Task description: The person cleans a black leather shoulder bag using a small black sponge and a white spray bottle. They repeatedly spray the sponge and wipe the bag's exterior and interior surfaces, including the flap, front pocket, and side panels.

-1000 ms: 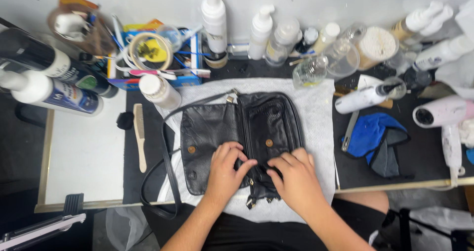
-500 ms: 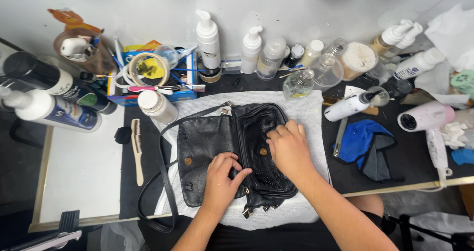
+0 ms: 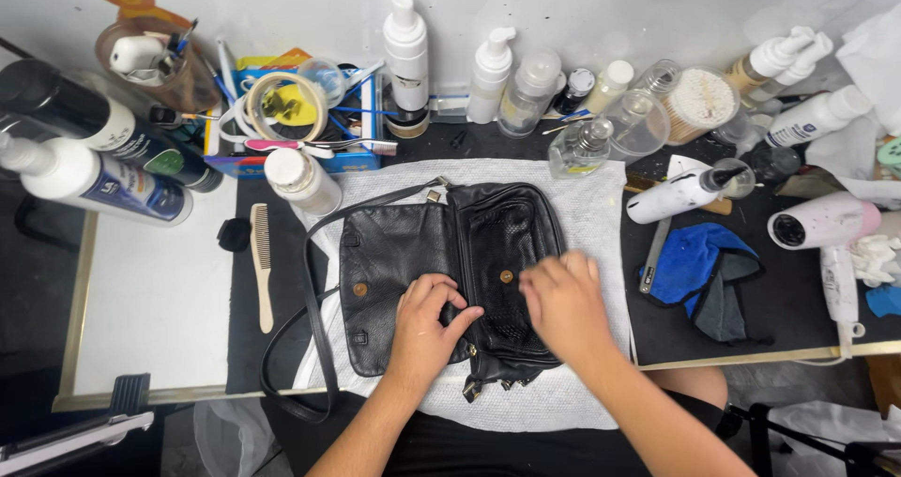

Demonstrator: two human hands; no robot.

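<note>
My two hands work a black leather shoulder bag [image 3: 441, 271], laid open and flat on a white towel [image 3: 601, 214] at the centre of the table [image 3: 141, 299]. My left hand [image 3: 427, 322] sits at six o'clock on the bag, fingers curled and pinching the leather near the middle seam, so it is grasping the bag. My right hand [image 3: 563, 303] lies at four o'clock on the snake-textured panel, fingers bent and pressed down on the leather; I cannot tell whether it grips anything or merely rests there. Two brass snaps show on the bag, one on each half, and its long black strap [image 3: 314, 346] loops off toward eight o'clock, over the table's front edge.

At nine o'clock from the bag a cream wooden comb [image 3: 262, 261] lies lengthwise beside a small black pad [image 3: 234, 235]. At eleven o'clock a white capped bottle [image 3: 302, 181] lies tilted, touching the towel's corner. Along twelve o'clock stands a row of white foam-pump bottles [image 3: 406, 55], with a clear glass bottle [image 3: 579, 149] just beside the towel. At three o'clock a crumpled blue cloth [image 3: 699, 271] lies on the dark mat, well apart from the bag, and past it a pink-and-white hair dryer [image 3: 831, 228] lies near the table's right edge.
</note>
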